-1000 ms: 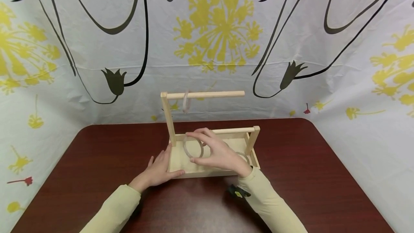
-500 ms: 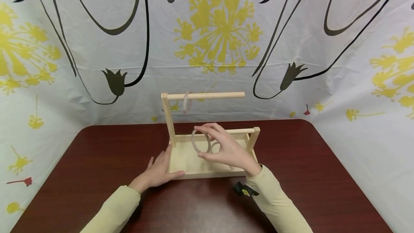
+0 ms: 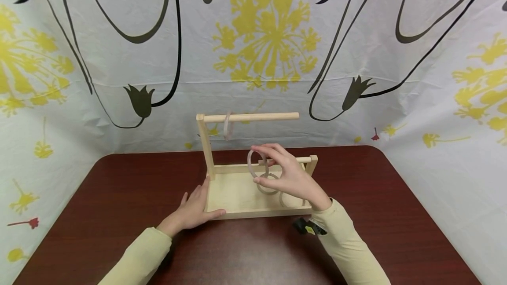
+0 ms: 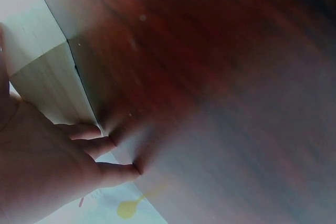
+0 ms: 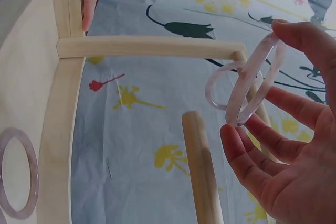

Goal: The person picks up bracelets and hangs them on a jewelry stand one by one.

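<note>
My right hand [image 3: 293, 175] pinches a pale translucent bangle [image 3: 250, 164] between thumb and fingers, close to the free end of the lower wooden bar [image 5: 202, 166]. In the right wrist view the bangle is tilted and apart from that bar. A similar bangle [image 3: 226, 126] hangs on the upper bar [image 3: 265, 116] of the wooden stand. Two more lie in the stand's tray: one bangle [image 3: 267, 193] below my right hand, another bangle [image 3: 281, 200] nearer the front right corner. My left hand [image 3: 192, 210] rests straight-fingered against the tray's left end, thumb at its front edge.
The light wooden tray [image 3: 229, 192] has a tall post [image 3: 206, 148] at left and a short post [image 3: 310, 166] at right. It stands on a dark red-brown table [image 3: 130, 197]. A white patterned cloth [image 3: 178, 56] hangs behind and at both sides.
My right hand has carried the bangle rightward and slightly up, from the tray's left part to the lower bar's free end. The left hand has stayed at the tray's left end.
</note>
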Action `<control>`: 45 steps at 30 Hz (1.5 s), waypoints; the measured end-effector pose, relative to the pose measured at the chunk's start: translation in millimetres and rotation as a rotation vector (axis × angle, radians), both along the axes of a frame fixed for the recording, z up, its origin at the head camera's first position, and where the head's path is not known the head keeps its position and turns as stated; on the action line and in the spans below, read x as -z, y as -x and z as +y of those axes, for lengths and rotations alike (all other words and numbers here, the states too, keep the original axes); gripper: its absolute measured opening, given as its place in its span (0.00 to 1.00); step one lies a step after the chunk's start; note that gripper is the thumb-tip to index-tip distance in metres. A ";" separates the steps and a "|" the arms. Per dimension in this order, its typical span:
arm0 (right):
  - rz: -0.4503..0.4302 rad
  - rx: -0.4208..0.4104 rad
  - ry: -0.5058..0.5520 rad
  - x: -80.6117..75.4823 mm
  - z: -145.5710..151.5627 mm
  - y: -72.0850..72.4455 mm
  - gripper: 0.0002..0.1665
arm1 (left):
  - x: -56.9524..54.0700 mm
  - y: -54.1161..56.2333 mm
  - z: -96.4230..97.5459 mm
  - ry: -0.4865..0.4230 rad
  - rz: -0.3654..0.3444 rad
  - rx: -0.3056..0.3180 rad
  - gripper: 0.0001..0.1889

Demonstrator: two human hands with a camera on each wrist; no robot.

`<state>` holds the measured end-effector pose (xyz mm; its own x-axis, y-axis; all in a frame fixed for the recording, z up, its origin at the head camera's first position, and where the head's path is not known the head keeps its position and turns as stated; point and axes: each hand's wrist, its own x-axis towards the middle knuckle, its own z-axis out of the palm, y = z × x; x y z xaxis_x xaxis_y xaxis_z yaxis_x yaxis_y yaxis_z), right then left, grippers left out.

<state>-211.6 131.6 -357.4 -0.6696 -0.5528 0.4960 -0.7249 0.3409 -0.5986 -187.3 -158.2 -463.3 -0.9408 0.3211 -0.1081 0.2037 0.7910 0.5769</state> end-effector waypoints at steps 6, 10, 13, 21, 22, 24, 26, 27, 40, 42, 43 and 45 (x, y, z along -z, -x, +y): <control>-0.009 0.016 0.024 -4.7 5.0 -1.6 0.39 | -0.9 -0.7 -0.9 -0.006 -0.002 0.003 0.61; -0.009 0.035 0.022 -4.7 10.3 -0.2 0.39 | -1.5 -1.1 -0.6 -0.010 -0.005 0.007 0.61; 0.013 0.045 0.014 -1.5 16.1 3.9 0.39 | -2.1 -1.5 -0.2 -0.008 -0.005 0.008 0.60; 0.005 0.092 0.016 -6.3 24.4 3.9 0.41 | -0.9 -2.6 -0.7 -0.022 0.011 0.010 0.60; 0.007 0.099 0.019 -8.2 25.2 3.1 0.41 | -0.2 -2.6 -1.0 -0.019 0.010 0.012 0.60; 0.009 0.114 0.023 -15.1 26.0 -0.7 0.41 | 0.8 -2.7 -1.1 -0.021 0.018 0.012 0.60; 0.011 0.121 0.029 -23.8 26.4 -4.8 0.40 | 1.5 -2.5 -1.4 -0.028 0.021 0.011 0.60; 0.011 0.125 0.031 -28.0 26.6 -6.8 0.39 | 2.0 -2.3 -1.6 -0.030 0.024 0.012 0.60; -0.043 0.202 -0.012 -19.4 60.6 17.2 0.41 | 2.9 0.0 -1.4 -0.025 0.013 0.012 0.60; -0.008 0.216 -0.015 -21.0 63.5 18.3 0.41 | 2.7 0.1 -1.4 -0.028 0.012 0.013 0.60; 0.002 0.220 -0.010 -22.8 64.2 18.1 0.41 | 2.2 0.3 -1.3 -0.029 0.010 0.013 0.60; 0.023 0.226 0.001 -27.5 64.1 16.1 0.41 | 1.8 0.8 -1.1 -0.032 0.007 0.014 0.60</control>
